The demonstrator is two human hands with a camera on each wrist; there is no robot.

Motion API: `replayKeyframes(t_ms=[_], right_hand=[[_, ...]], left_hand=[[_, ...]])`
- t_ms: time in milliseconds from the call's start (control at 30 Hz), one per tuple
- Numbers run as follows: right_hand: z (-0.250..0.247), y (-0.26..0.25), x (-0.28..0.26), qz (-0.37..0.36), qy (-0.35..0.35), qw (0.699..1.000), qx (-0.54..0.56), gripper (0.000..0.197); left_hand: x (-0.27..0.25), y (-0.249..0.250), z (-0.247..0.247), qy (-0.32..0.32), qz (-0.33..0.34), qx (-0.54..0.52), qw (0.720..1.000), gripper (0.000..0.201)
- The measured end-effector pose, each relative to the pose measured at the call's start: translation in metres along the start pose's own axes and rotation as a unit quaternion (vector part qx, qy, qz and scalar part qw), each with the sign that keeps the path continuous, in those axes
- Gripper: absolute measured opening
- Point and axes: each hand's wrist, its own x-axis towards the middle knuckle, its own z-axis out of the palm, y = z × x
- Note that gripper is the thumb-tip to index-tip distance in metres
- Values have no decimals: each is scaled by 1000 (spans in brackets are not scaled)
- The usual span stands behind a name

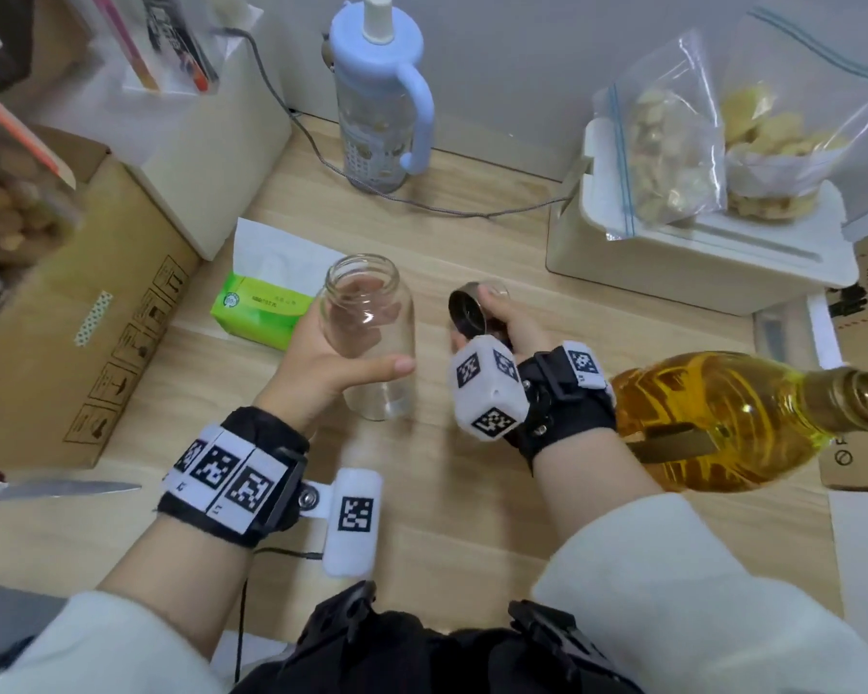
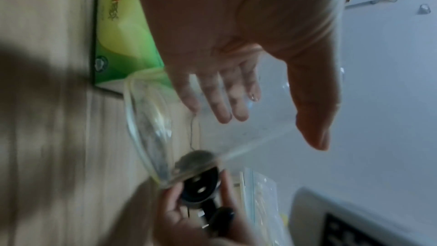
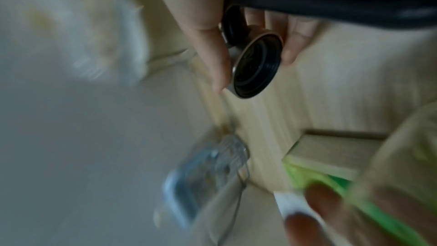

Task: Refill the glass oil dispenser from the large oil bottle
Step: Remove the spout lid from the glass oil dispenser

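The clear glass oil dispenser (image 1: 372,338) stands uncapped and nearly empty on the wooden table, mouth up. My left hand (image 1: 332,363) wraps round its body, thumb across the front; in the left wrist view my fingers (image 2: 224,98) show through the glass (image 2: 146,122). To its right my right hand (image 1: 497,323) grips the dispenser's metal cap (image 1: 469,313) with its black pour fitting, inner side up; the right wrist view shows the cap (image 3: 255,66) pinched between thumb and fingers. The large oil bottle (image 1: 722,423), full of yellow oil, stands uncapped at the right, behind my right wrist.
A green tissue pack (image 1: 256,308) lies left of the dispenser. A cardboard box (image 1: 71,353) fills the left side. A blue-lidded water bottle (image 1: 382,92) stands at the back, a white box (image 1: 697,263) holding bagged food at the back right. A knife (image 1: 56,490) lies at the left edge.
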Motion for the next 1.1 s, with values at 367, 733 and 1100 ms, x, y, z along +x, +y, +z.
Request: replayKeyframes(t_ms=[367,733,1100], right_hand=[[-12,11,28,15,80,983,-165,25],[-1,-12,-113,-229,-23,958,-171,15],[-93,14,-187,-261,-1,888,-380,13]], left_hand=[[1,-12,-3,-9,-18,39,999,90],[-37,-10,27,-32,-7,55,998,81],[-66,-41,75,-102,-1,69,992,90]])
